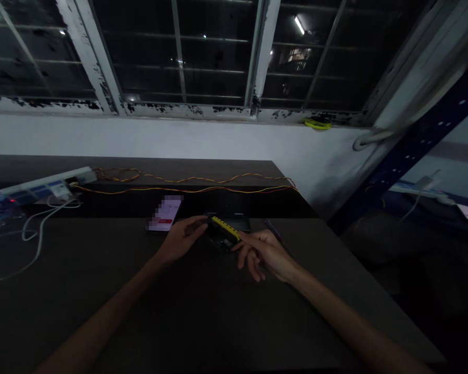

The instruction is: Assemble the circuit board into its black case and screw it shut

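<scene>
Near the middle of the dark wooden table point(101, 291), your left hand point(181, 240) pinched the left end of a small dark board with a yellow strip on top point(225, 229). Your right hand point(265, 254) touched its right end with the forefinger; whether it gripped, I could not tell. Just beyond lay a lit phone point(166, 213), and farther back a white power strip point(47, 184) and twisted orange wires point(187, 189).

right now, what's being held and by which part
Small dark part with yellow strip: left hand grips its left end, right hand touches its right end.
</scene>
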`<state>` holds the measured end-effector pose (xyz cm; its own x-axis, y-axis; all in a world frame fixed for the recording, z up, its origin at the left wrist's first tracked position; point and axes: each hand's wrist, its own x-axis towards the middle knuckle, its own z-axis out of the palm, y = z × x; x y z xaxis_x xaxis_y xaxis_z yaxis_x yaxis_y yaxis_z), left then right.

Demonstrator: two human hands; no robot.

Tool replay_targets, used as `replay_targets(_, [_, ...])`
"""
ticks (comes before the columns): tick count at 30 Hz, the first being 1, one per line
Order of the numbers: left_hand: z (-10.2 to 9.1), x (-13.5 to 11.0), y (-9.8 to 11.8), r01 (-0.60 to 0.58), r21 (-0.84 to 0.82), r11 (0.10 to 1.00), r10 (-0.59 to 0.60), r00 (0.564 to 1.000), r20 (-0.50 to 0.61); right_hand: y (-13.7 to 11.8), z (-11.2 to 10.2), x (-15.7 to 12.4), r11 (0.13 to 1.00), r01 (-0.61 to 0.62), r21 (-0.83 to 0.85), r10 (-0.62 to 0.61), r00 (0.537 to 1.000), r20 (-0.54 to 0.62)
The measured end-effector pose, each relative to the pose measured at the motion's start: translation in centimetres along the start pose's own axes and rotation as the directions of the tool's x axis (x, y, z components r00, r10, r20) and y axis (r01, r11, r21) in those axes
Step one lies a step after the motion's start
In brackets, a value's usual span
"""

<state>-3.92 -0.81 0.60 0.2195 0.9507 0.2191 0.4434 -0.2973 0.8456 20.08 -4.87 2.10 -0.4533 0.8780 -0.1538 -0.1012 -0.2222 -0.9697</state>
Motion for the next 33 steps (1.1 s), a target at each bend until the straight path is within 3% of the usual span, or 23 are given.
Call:
replay_targets(8, [-0.2,-0.1,0.8,0.101,-0.057,0.993,-0.102,0.995,-0.021,0.2,-1.9,1.1,0.991,0.059,-0.119,-0.079,0.982,-0.171])
replay_targets(12, [-0.3,-0.3,1.6,0.141,-0.094,0.985,-0.145,0.989,-0.037,0.4,-2.4,1.4,0.993,0.074,-0.092,-0.094,0.968,-0.233])
replay_targets(18, [-0.3,-0.5,2.0,0.168,-0.216,0.962,-0.173,0.985,-0.002,0.3,-2.5,1.7,0.99,0.018,-0.14,-0.052,0.969,-0.243])
replay_targets(25, [-0.6,-0.5,2.0,0.203,-0.143,0.969,-0.209,0.977,-0.028,0.4,-2.8,1.6,0.974,0.025,-0.225,-0.078,0.971,-0.227])
replay_targets(33, [-0.8,-0.3,1.7,0.228,-0.106,0.968,-0.22,0.972,0.078,0.7,-3.3,1.7,0.946,0.041,-0.322,-0.125,0.961,-0.247])
